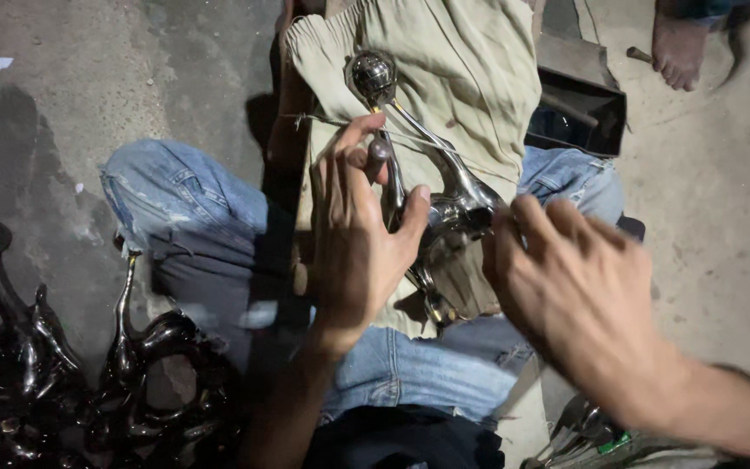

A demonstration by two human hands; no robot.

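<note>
Rough grey concrete floor (132, 69) is spreading under a seated person in blue jeans (184, 208); a beige cloth (462, 69) is lying over the lap, bearing a shiny metal figurine (444, 204) with a ball top; the left hand (358, 243) is curling around its stem, fingers closed; the right hand (575, 295) is pinching its body at the fingertips; dark metal figurines (62, 365) are lying heaped at lower left.

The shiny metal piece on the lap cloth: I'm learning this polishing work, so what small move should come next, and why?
Probably a slight turn of the metal piece with the right hand, while the left hand steadies its stem. Both hands already grip it over the beige cloth, and only its upper side faces up.
</note>
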